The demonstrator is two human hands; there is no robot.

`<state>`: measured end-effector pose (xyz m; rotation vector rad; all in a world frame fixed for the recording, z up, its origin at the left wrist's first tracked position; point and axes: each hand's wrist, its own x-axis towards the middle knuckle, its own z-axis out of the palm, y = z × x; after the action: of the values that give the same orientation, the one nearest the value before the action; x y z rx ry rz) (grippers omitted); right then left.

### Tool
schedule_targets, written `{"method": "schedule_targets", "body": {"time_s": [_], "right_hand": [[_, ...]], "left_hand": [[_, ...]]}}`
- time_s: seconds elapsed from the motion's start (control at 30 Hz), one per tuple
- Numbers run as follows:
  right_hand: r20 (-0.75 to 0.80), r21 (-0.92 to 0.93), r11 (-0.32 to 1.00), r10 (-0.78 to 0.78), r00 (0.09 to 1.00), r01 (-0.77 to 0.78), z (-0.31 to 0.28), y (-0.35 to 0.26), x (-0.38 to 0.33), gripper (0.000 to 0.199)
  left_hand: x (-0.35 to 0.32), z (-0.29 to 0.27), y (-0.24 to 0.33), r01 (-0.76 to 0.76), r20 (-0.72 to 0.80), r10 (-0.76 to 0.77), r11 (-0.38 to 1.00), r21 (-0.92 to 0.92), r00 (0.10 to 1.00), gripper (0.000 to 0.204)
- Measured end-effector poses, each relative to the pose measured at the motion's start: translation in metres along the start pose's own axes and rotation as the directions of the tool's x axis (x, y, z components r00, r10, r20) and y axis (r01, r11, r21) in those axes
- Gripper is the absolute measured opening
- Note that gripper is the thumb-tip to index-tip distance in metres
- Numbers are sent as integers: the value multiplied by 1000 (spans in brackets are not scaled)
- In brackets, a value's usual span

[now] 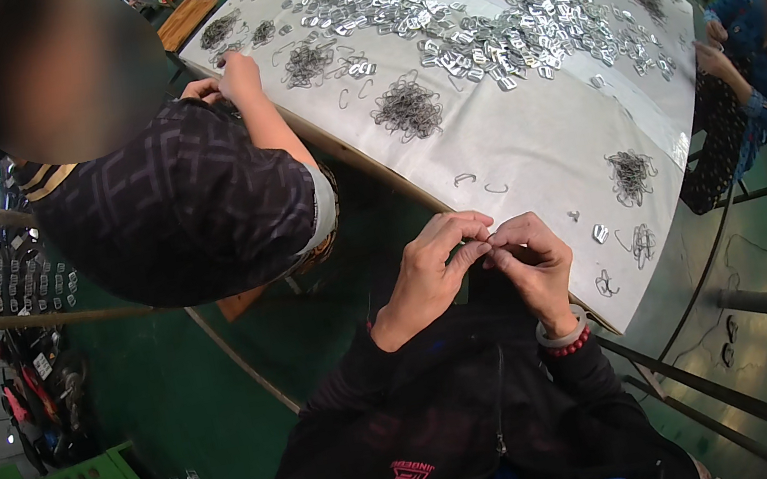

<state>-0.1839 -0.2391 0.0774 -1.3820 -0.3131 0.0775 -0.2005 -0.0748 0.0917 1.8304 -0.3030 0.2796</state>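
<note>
At the table's near edge, my left hand (437, 266) and my right hand (540, 266) meet, fingertips pinched together. What they hold between them is too small and too covered by the fingers to make out. Just beyond lie two loose bent wire hooks (465, 178). Right of my right hand are a single silver metal buckle (600, 233) and a small cluster of wire hooks (644, 244). A larger tangle of wire hooks (408, 110) sits farther off to the left, and another wire pile (632, 176) lies to the right.
A broad heap of silver buckles (499, 48) spreads over the far part of the white-covered table (527, 129). On the left sits a person in a dark patterned shirt (184, 202), hands at the table edge. Another person in blue (764, 59) is at the right side.
</note>
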Motion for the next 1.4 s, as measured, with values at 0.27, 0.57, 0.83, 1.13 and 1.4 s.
{"method": "schedule_targets", "body": {"time_s": [0.27, 0.57, 0.83, 1.13, 1.4], "right_hand": [[-67, -397, 916, -99, 993, 65, -82, 40, 117, 16], [115, -956, 237, -235, 965, 172, -123, 174, 272, 18], [152, -945, 263, -165, 974, 192, -127, 145, 196, 15], [-20, -330, 873, 374, 927, -359, -96, 54, 96, 11], [45, 66, 975, 212, 976, -214, 3, 1, 26, 11]], "left_hand": [[-11, -15, -7, 98, -23, -101, 991, -93, 995, 6], [-20, -20, -11, 184, -72, -190, 979, -85, 979, 6], [-25, -16, -20, 139, -58, -149, 978, -159, 987, 6], [-23, -16, -22, -14, -38, 10, 992, -122, 999, 9], [-19, -10, -30, -22, -65, 23, 1000, 9, 998, 10]]}}
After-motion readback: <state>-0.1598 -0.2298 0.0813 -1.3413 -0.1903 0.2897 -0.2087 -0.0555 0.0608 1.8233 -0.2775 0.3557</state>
